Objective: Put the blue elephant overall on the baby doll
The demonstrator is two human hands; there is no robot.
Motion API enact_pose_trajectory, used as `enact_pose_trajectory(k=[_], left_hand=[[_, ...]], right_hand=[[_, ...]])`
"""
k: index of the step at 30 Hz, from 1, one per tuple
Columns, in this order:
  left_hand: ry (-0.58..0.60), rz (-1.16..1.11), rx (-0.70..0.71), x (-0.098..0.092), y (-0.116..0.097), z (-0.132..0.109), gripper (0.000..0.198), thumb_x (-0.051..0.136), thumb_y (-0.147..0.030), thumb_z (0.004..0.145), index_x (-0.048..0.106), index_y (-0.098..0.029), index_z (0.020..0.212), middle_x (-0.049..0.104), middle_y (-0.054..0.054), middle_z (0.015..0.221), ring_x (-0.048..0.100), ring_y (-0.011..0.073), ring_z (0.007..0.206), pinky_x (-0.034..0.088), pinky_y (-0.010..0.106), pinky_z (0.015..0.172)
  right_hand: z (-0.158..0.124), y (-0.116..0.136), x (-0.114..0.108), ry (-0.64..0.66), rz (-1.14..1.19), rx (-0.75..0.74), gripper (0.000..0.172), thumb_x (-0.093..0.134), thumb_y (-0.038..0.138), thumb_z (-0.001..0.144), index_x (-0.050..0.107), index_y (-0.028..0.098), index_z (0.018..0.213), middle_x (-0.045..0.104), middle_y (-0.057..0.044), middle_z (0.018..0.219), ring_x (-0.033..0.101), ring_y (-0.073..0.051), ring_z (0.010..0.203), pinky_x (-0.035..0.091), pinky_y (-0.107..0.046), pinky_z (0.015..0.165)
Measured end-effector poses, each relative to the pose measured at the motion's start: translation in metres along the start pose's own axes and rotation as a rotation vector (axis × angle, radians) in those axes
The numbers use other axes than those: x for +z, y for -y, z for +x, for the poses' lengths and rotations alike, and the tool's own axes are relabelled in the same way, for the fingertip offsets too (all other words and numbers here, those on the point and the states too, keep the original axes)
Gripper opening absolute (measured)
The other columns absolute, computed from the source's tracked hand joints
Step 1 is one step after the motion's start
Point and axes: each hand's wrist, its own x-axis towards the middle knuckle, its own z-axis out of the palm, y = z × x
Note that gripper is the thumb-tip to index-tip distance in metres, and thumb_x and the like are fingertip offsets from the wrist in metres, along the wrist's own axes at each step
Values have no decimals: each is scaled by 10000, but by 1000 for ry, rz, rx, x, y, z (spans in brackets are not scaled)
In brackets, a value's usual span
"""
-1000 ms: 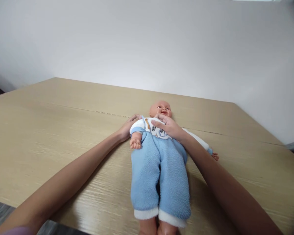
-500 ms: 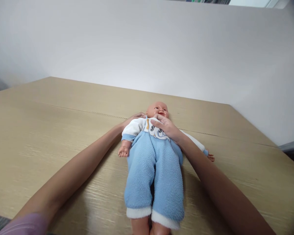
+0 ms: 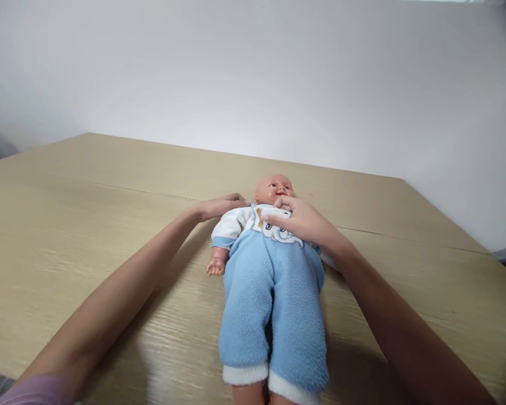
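Observation:
A bald baby doll [image 3: 274, 190] lies on its back, its head pointing away from me and its lower legs cut off by the bottom of the view. It wears a fleece outfit [image 3: 274, 287] with light blue legs, a white top and a cartoon animal on the chest. At the collar on the left side, my left hand [image 3: 225, 205] has its fingers bent, with the fingertips against the cloth. My right hand [image 3: 306, 222] lies over the upper chest, thumb apart from the curled fingers. My right forearm hides most of the doll's arm on that side.
The wooden table [image 3: 88, 236] has a seam running across it behind the doll. A pale wall [image 3: 236, 73] rises past the far edge.
My right hand has shifted right across the doll's chest, its thumb now farther from its fingers. My left hand has drawn slightly left. The doll appears a little farther right.

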Motion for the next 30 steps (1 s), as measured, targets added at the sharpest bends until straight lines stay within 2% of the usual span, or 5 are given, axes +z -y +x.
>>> enact_pose_trajectory(k=[4, 17, 22, 26, 30], left_hand=[[29, 75, -19, -15, -7, -12, 379, 991, -267, 666, 761, -219, 963, 722, 15, 811, 625, 169, 663, 437, 202, 509], [95, 283, 220, -17, -2, -11, 434, 945, -326, 599, 845, -284, 1019, 846, 43, 1018, 770, 234, 861, 578, 227, 680], [87, 411, 145, -16, -2, -12, 484, 854, -332, 697, 811, -260, 1174, 815, 65, 1075, 714, 264, 936, 531, 268, 760], [-92, 670, 384, 5, -17, -21, 248, 730, -277, 812, 777, -227, 1050, 744, 103, 1114, 621, 348, 1161, 483, 414, 1042], [-138, 779, 634, 57, -39, -25, 203, 595, -263, 952, 676, -208, 1131, 677, 147, 1224, 558, 363, 1234, 422, 511, 1141]], right_hand=[[1, -4, -1, -14, -124, 70, 474, 831, 660, 785, 661, 232, 897, 751, -41, 918, 663, -259, 873, 401, -331, 701], [-24, -14, -33, 34, -389, 172, 529, 740, 758, 860, 659, 246, 756, 756, -68, 800, 645, -270, 721, 381, -357, 642], [-60, -48, -27, -210, -348, 9, 448, 637, 667, 970, 696, 234, 1067, 768, -116, 1134, 686, -344, 1082, 500, -450, 934], [-118, -97, -28, -313, -390, -33, 590, 666, 690, 943, 648, 247, 1333, 712, -158, 1319, 640, -408, 1246, 474, -560, 1097], [-168, -136, -35, -290, -382, 14, 639, 709, 645, 922, 613, 261, 1424, 700, -174, 1373, 651, -433, 1239, 523, -598, 1049]])
